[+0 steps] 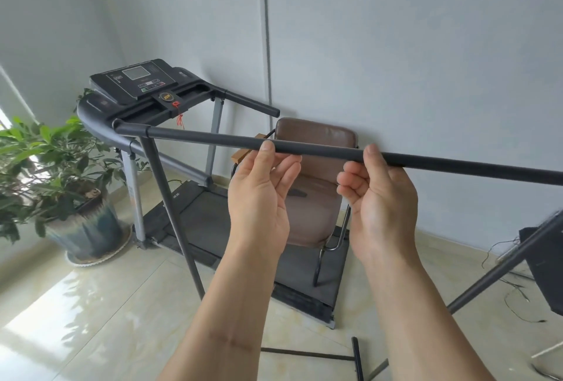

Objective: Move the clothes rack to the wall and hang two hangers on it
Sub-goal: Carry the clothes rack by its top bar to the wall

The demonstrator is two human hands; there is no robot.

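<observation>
1. Both forearms are reaching up from 6 o'clock toward the middle of the view, palms turned toward the camera, wrists bent back.
2. Left hand is sitting just under the top rail of the clothes rack; its thumb is pressing on the rail's near side while the fingers are curling loosely beneath, apart and not clamped shut.
3. Right hand is mirroring this toward 3 o'clock along the same rail, thumb on the bar, fingers half curled below; this grip too looks loose.
4. Clothes rack is standing between the person and the wall, with a treadmill and a brown chair lying between rack and wall.
5. By my reading, the move to the wall is only starting or under way: the rack is near the wall but not against it.
6. No hangers are showing on the rail or anywhere in view, so both are still waiting to be hung.
</observation>
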